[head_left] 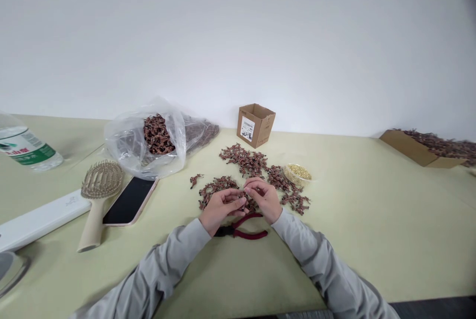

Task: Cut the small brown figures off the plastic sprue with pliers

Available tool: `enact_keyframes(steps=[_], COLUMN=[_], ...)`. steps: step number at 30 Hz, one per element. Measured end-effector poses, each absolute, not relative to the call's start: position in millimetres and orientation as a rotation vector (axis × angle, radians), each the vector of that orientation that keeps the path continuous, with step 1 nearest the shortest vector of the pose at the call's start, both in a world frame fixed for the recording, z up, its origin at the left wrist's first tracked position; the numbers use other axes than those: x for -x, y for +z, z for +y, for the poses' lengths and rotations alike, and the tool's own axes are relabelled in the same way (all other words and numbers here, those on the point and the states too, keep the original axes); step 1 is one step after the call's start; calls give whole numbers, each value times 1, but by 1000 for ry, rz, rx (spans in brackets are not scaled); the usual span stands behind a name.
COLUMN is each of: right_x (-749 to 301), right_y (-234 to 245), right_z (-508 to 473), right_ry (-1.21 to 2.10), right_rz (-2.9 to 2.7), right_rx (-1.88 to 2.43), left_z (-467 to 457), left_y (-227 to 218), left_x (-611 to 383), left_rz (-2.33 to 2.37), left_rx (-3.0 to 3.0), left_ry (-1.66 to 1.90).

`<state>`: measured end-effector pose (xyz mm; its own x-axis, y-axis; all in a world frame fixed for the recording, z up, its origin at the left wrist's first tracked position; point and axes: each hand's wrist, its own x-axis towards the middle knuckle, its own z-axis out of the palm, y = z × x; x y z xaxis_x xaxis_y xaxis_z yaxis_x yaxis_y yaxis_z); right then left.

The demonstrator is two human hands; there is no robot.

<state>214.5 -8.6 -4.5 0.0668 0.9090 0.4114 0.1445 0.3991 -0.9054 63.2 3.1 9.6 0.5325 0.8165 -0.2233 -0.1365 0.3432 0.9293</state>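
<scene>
My left hand (220, 208) and my right hand (265, 197) meet fingertip to fingertip over a scatter of small brown pieces (256, 167) on the pale green table (357, 229). Both hands have their fingers curled and pinched together on a small brown piece (245, 199) between them; its shape is too small to make out. Red-handled pliers (243, 229) lie on the table just under my wrists, touched by neither hand. A small clear dish of yellowish bits (298, 172) sits to the right of the pile.
A clear plastic bag of brown pieces (158, 138) lies at the back left, a small open cardboard box (256, 124) behind the pile, and a cardboard tray of more pieces (427, 148) at far right. A phone (130, 201), hairbrush (97, 200), white bar (40, 219) and water bottle (26, 149) lie left.
</scene>
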Motion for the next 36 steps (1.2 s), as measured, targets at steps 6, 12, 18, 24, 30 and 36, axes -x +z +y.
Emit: enact_keyframes(steps=[6, 12, 18, 24, 30, 36], right_x=[-213, -212, -213, -211, -207, -204], right_y=[-4, -3, -2, -1, -2, 1], right_z=[-9, -9, -11, -12, -14, -16], right_ry=[766, 765, 743, 706, 676, 663], right_rz=[-1395, -1410, -1425, -1438, -1444, -1452], right_rx=[1024, 1021, 1030, 1036, 1054, 1067], left_z=[3, 4, 4, 3, 3, 3], left_y=[9, 9, 9, 8, 7, 7], left_x=[-63, -63, -63, -63, -63, -64], left_rz=[785, 783, 781, 780, 791, 811], left_rx=[-1038, -1032, -1017, -986, -970, -980], left_ry=[706, 705, 708, 713, 738, 770])
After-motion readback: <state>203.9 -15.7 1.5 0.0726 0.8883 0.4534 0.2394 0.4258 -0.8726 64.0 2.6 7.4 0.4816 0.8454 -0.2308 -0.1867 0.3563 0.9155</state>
